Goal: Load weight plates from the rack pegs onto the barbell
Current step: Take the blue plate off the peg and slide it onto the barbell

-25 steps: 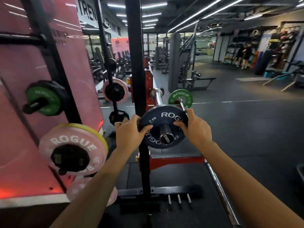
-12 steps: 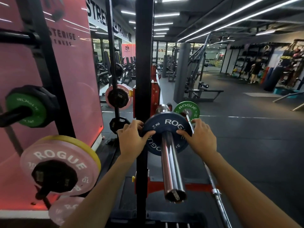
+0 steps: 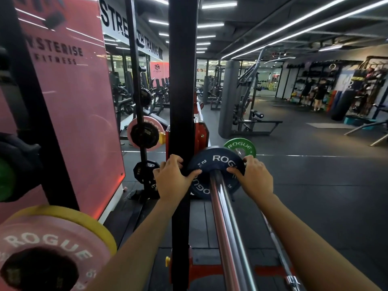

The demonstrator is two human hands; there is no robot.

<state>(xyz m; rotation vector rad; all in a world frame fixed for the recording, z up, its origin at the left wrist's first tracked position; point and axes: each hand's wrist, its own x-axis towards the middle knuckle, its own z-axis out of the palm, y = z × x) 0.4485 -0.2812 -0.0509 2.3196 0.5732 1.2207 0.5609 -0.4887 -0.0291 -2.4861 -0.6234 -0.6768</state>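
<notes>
A small dark blue ROGUE plate [image 3: 212, 162] sits far along the chrome barbell sleeve [image 3: 228, 227], close to the black rack upright [image 3: 181, 101]. My left hand [image 3: 173, 179] grips the plate's left edge and my right hand [image 3: 255, 177] grips its right edge. A green ROGUE plate [image 3: 241, 146] shows just behind the blue one, partly hidden by it. On rack pegs at the left hang a pink plate with a yellow one behind it [image 3: 42, 244] and a green plate [image 3: 6, 179].
A pink wall panel [image 3: 79, 122] stands at the left. Another pink plate [image 3: 144, 133] and a black plate [image 3: 144, 172] hang on a far upright. The red rack base [image 3: 201, 271] lies below the sleeve. Machines and two people [image 3: 313, 93] stand across the dark floor.
Both hands have pushed the blue plate from the sleeve's tip inward toward the rack upright. Much more bare sleeve now shows on my side of the plate.
</notes>
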